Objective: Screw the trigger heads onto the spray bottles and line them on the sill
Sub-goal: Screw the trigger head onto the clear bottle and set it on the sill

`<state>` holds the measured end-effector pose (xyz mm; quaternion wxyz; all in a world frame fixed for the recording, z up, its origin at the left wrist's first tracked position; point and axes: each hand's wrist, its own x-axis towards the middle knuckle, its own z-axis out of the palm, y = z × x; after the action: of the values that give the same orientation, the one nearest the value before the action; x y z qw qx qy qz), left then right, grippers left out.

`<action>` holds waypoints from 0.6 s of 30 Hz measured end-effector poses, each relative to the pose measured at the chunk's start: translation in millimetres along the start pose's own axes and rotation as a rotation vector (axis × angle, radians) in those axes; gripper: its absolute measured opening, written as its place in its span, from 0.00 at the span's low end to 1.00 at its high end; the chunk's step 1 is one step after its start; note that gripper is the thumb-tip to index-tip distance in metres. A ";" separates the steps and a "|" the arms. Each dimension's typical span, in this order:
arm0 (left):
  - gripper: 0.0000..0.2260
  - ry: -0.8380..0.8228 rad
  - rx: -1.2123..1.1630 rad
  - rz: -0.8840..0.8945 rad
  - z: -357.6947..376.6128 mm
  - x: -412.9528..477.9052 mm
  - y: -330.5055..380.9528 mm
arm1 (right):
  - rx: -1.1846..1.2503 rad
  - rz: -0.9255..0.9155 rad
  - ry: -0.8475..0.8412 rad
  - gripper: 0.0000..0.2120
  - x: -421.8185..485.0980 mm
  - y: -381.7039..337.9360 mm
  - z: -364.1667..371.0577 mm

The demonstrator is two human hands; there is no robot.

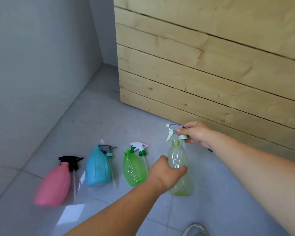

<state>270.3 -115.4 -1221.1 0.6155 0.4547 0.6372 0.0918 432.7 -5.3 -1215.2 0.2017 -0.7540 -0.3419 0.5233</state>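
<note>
Several spray bottles stand on the grey tile floor. My left hand point(167, 172) grips the pale yellow-green bottle point(180, 167) around its middle. My right hand point(197, 133) holds that bottle's pale green and grey trigger head point(174, 132) just above the open neck, its tube reaching down beside the neck. To the left stand a bright green bottle point(134, 169) with a white and green trigger head point(140, 148) leaning beside it, a blue bottle point(97, 167) with a grey head point(107, 149), and a pink bottle point(54, 186) with a black head point(71, 161).
A wall of horizontal wooden planks point(211, 65) rises behind the bottles on the right. A grey plaster wall point(32, 65) closes the left side and meets it in a corner. A shoe tip point(195, 229) shows at the bottom edge.
</note>
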 end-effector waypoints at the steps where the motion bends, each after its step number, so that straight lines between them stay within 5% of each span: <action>1: 0.19 0.003 0.004 0.030 -9.1 -11.5 6.0 | 0.008 -0.029 0.003 0.21 -9.8 -13.7 -2.4; 3: 0.20 0.022 0.011 0.095 -31.2 -39.1 16.8 | 0.023 -0.096 -0.016 0.25 -35.2 -41.7 -4.7; 7: 0.31 0.050 0.012 0.180 -78.8 -93.0 25.6 | 0.098 -0.283 -0.026 0.15 -97.6 -94.5 -2.5; 18: 0.34 0.059 -0.035 0.256 -193.9 -244.2 11.4 | 0.496 -0.711 0.079 0.06 -278.1 -198.7 12.0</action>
<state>65.6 -192.2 -998.4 0.5876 0.5185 0.5901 0.1942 300.3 -72.0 -907.1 0.5572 -0.5377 -0.4363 0.4584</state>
